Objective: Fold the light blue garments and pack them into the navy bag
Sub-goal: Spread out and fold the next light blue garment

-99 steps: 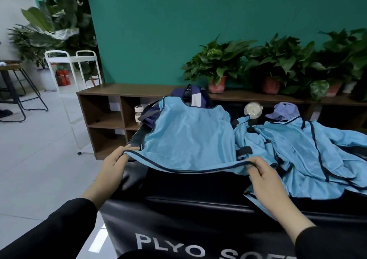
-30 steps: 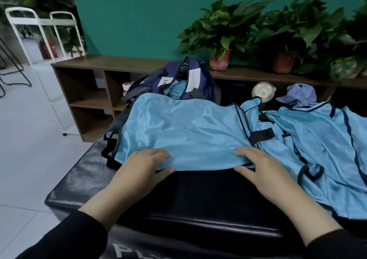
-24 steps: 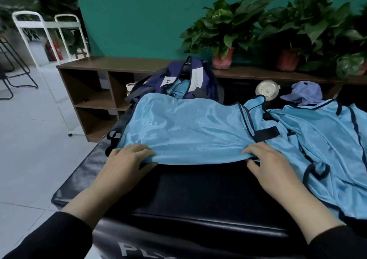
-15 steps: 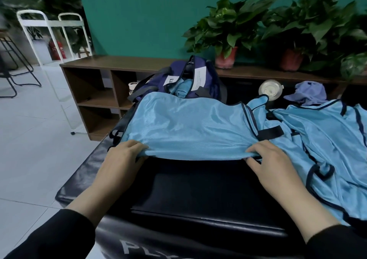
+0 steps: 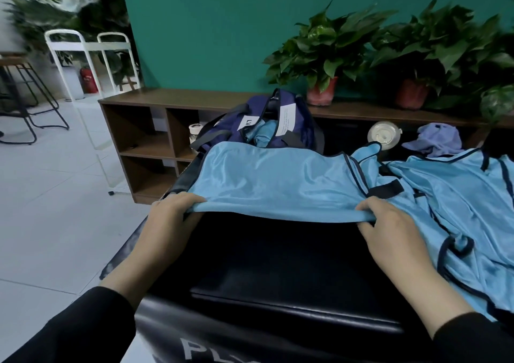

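A light blue garment point(image 5: 275, 182) with navy trim lies folded across the black padded bench point(image 5: 278, 265). My left hand point(image 5: 169, 220) grips its near left corner and my right hand point(image 5: 389, 223) grips its near right corner, lifting the folded edge slightly off the bench. The navy bag point(image 5: 264, 123) stands open just behind it, with folded light blue cloth showing inside. More light blue garments point(image 5: 467, 212) lie in a loose pile on the right of the bench.
A brown wooden shelf unit point(image 5: 144, 129) runs along the teal wall behind the bench, with potted plants point(image 5: 325, 54) on top. A lilac cap point(image 5: 436, 140) and a round white lid point(image 5: 383, 137) sit behind the pile. White tiled floor point(image 5: 55, 209) lies left.
Both hands went from pressing flat on the folded near edge to gripping its corners and raising it a little. The view has shifted slightly.
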